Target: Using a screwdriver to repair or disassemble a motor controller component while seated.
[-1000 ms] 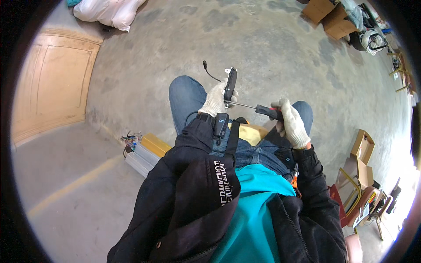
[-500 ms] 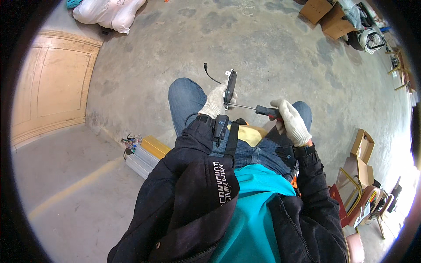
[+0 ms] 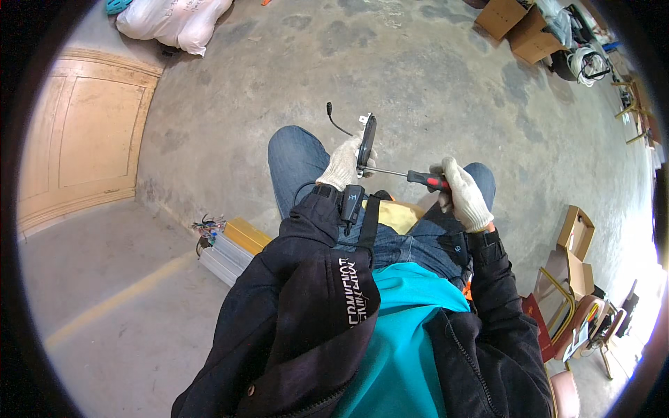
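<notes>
Two white-gloved hands work out over the lap of a seated person. The left hand [image 3: 341,166] is closed around a slim dark device [image 3: 369,138], gripping it from its left side. The right hand [image 3: 463,196] has its fingers gathered about the butt of a black-and-red screwdriver [image 3: 426,181].

The device stands in front of the person, between and slightly beyond the knees, its long axis pointing away from the body with the far end leaning a little right. The screwdriver lies nearly square to it: the shaft runs leftward from the handle to the device's near end. Whether the tip touches or sits in anything is too small to tell. The left hand is the nearer to the device; the right is set off to its right, by the right knee, forearm coming up from below.

A short black cable [image 3: 336,124] curves up from the device's far left. Beyond are a grey concrete floor [image 3: 279,83], a silver metal case [image 3: 226,258] at left, and an open cardboard box [image 3: 577,232] at right.
</notes>
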`<state>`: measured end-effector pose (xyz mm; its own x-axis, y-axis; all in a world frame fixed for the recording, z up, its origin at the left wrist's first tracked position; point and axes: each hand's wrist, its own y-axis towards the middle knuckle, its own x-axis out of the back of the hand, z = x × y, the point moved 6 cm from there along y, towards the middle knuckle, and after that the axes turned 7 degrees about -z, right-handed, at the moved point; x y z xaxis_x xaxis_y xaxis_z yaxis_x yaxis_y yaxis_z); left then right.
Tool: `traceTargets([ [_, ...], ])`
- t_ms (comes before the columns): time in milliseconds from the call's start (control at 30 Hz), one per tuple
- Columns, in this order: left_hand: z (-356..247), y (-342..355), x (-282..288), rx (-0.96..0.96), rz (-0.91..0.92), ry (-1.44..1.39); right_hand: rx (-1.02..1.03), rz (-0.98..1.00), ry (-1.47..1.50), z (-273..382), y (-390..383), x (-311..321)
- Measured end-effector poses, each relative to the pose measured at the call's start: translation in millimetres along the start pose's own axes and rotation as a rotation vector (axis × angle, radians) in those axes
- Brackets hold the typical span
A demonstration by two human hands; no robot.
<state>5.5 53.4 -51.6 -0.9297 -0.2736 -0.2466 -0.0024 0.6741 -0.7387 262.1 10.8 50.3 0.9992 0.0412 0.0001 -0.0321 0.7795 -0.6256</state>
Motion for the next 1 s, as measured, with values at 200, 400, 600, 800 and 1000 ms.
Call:
traceTargets([
  [200,4.0,5.4,-1.0,0.008,0.067,-0.001,0.094,0.037,-0.09,-20.1,15.7,5.4],
  [400,4.1,4.9,-0.8,0.007,0.022,-0.013,0.142,-0.028,0.068,-15.6,12.2,2.4],
  [600,0.1,-0.9,-4.0,-0.009,0.011,0.004,-0.019,0.009,-0.077,-11.9,10.3,7.2],
  [800,1.3,2.1,-1.3,-0.006,0.026,0.018,0.143,0.023,0.178,-30.6,23.6,4.2],
  [1000,4.2,3.0,0.8,0.015,-0.021,0.066,0.034,-0.019,0.036,-13.4,13.1,7.8],
])
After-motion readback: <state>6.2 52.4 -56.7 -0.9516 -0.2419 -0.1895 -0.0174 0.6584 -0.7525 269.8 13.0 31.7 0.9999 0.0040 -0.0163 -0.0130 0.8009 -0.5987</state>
